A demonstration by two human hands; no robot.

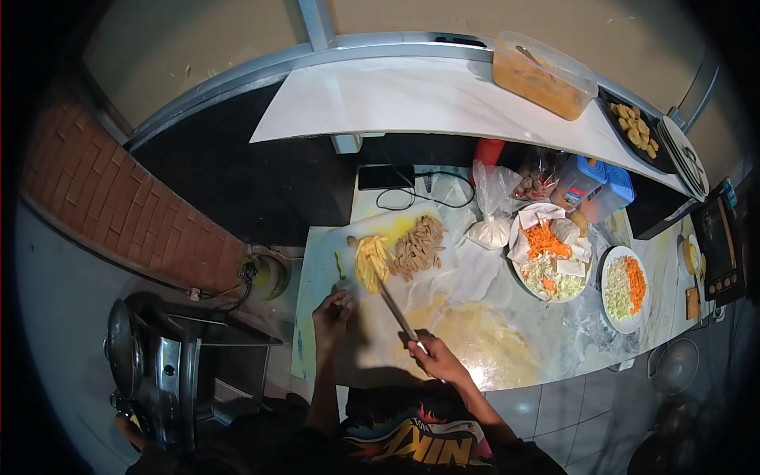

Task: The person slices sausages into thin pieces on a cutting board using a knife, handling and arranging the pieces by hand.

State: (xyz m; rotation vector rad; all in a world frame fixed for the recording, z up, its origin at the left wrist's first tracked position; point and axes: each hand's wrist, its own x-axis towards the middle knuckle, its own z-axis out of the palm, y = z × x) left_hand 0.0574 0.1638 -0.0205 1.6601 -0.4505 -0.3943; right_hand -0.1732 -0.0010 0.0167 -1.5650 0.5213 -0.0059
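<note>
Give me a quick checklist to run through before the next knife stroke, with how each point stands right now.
1. Right hand grips the knife handle: ok.
2. Blade tip points at the yellow strips, away from the body: ok.
3. Left hand off the blade's line: ok, it sits left of the blade.
4. Left fingertips curled back: cannot tell, too small.
5. Brown strips piled apart from the yellow ones: ok.
6. Counter near the blade dry: cannot tell, glare.

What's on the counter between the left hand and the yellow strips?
In the head view, only bare pale counter separates the left hand from the yellow strips; the knife in the right hand lies just beside that stretch.
</note>
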